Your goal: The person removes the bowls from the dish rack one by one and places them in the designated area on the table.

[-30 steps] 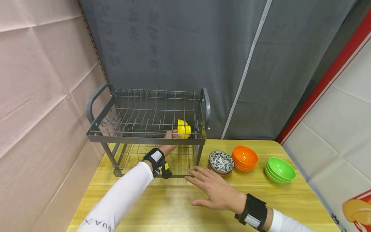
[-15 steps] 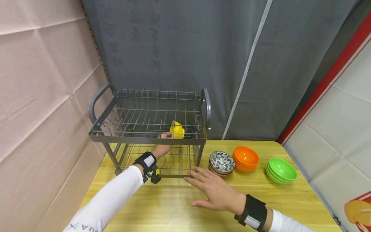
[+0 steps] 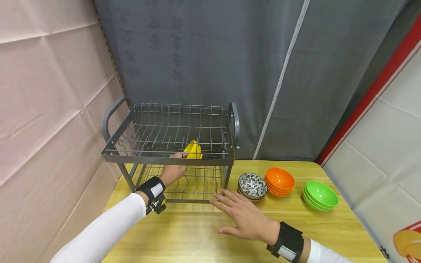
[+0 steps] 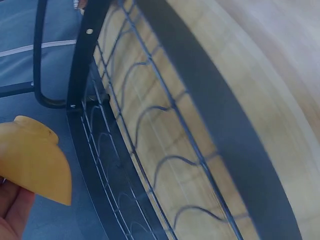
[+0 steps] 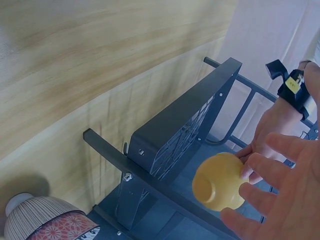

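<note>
My left hand (image 3: pixel 174 171) reaches between the two tiers of a grey wire dish rack (image 3: pixel 164 160). It grips a yellow bowl (image 3: pixel 194 151) by its edge, fingers partly hidden behind the rack's front bar. Tilted on its side, the bowl (image 4: pixel 32 155) is held above the lower wire shelf in the left wrist view. My right hand (image 3: pixel 245 216) hovers over the table in front of the rack, fingers spread, holding nothing. In the right wrist view, the foot of the yellow bowl (image 5: pixel 220 182) faces that camera.
Right of the rack stand a stack of patterned bowls (image 3: pixel 252 185), a stack of orange bowls (image 3: pixel 279 180) and a stack of green bowls (image 3: pixel 319 195) on the wooden table (image 3: pixel 197 233). A grey curtain (image 3: pixel 197 54) hangs behind.
My left hand has moved left along the rack with the yellow bowl, and the bowl's tilt has changed. My right hand stays in place.
</note>
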A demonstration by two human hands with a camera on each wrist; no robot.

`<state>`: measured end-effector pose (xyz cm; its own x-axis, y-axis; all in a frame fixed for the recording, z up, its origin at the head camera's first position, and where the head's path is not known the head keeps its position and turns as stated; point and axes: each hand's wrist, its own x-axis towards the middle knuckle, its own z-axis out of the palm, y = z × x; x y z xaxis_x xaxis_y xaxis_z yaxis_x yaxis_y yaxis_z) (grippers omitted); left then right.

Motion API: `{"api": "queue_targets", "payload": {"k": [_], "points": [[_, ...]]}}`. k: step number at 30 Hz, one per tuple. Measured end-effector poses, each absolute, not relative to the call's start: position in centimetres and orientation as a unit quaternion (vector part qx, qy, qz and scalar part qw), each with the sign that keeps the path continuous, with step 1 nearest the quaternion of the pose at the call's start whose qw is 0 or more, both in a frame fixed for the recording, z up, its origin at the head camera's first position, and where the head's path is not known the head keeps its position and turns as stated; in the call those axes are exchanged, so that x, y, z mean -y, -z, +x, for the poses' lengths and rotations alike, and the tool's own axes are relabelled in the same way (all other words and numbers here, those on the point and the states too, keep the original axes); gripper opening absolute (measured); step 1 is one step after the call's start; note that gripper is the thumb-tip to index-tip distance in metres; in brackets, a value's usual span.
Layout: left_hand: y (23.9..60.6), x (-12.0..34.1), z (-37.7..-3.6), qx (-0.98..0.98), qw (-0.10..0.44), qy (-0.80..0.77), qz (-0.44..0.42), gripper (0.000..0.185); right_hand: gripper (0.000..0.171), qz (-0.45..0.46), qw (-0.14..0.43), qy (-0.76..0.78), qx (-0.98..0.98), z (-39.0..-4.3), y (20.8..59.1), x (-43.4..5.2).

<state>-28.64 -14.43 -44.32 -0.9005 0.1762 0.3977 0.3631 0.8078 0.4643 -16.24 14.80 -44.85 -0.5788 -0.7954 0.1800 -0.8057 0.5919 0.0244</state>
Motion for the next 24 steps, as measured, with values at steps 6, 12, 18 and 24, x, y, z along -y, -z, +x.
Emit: {"api": "queue_targets", "payload": {"k": [6, 12, 18, 24], "points": [[44.4, 15.8, -27.4, 0.935, 0.211, 0.22, -0.182, 0.025, 0.08, 0.452, 0.081, -0.031, 0.888, -16.1, 45.1, -14.8], [43.3, 16.7, -26.9, 0.932, 0.219, 0.196, -0.212, 0.021, 0.08, 0.449, 0.085, -0.031, 0.889, -16.3, 45.4, -14.8], [43.4, 17.0, -26.1, 0.919, 0.263, 0.145, -0.254, 0.003, 0.08, 0.444, 0.08, -0.028, 0.892, -16.6, 45.6, -15.0], [43.7, 16.4, -24.4, 0.925, 0.217, 0.144, -0.276, 0.008, 0.079, 0.443, 0.075, -0.031, 0.893, -16.8, 45.8, -15.0]]}}
